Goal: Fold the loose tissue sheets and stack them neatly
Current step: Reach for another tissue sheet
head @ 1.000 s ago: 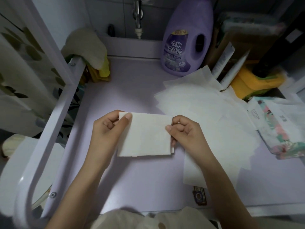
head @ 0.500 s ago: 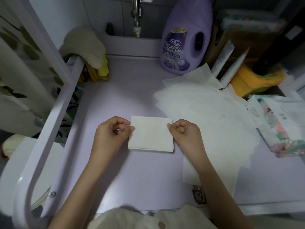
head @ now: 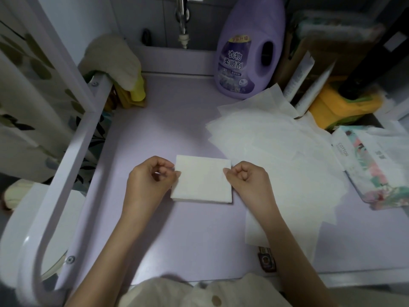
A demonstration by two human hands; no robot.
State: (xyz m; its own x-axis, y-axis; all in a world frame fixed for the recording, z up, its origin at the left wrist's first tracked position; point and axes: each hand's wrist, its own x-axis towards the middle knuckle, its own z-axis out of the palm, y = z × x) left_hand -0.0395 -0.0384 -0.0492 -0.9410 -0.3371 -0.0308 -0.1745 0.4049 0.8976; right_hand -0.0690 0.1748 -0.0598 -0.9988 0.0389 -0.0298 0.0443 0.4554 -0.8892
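- White folded tissue (head: 202,180) lies flat on the lilac counter (head: 177,120), between both hands.
- Left hand (head: 150,180), fingers curled, pinches its left edge; right hand (head: 247,180), also curled, pinches its right edge.
- Loose tissue sheets (head: 276,151) lie spread just to the right, near a purple fabric softener bottle (head: 247,52).

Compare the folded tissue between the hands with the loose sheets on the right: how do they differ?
The folded tissue is a compact, thick rectangle; the loose sheets are spread open and much wider. The folded tissue sits squared between the left hand and right hand; the loose sheets overlap askew, corners fanned out. Both are white and lie flat on the purple countertop.
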